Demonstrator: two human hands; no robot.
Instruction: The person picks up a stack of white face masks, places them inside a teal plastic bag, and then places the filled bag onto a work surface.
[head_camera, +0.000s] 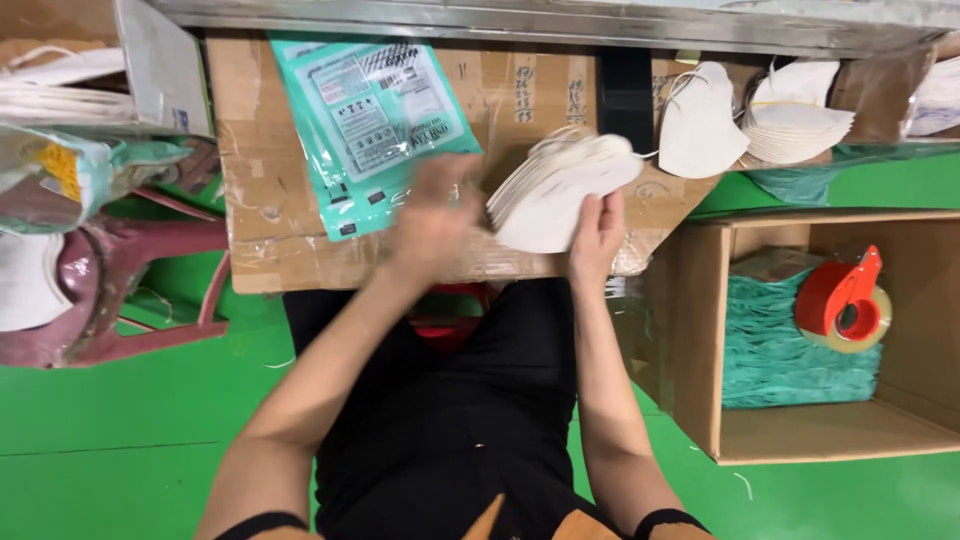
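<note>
My right hand (597, 236) grips a fanned stack of white folded face masks (562, 185) from below, over a cardboard work surface (250, 210). My left hand (437, 215) is blurred with motion just left of the stack, fingers spread, holding nothing that I can make out. A teal printed plastic pouch (368, 125) lies flat on the cardboard, left of my left hand.
More white masks (790, 120) are piled at the back right. An open cardboard box (700, 330) on the green floor holds stacked teal pouches (790, 350) and a red tape dispenser (848, 300). A maroon plastic chair (130, 290) with bags of masks stands at the left.
</note>
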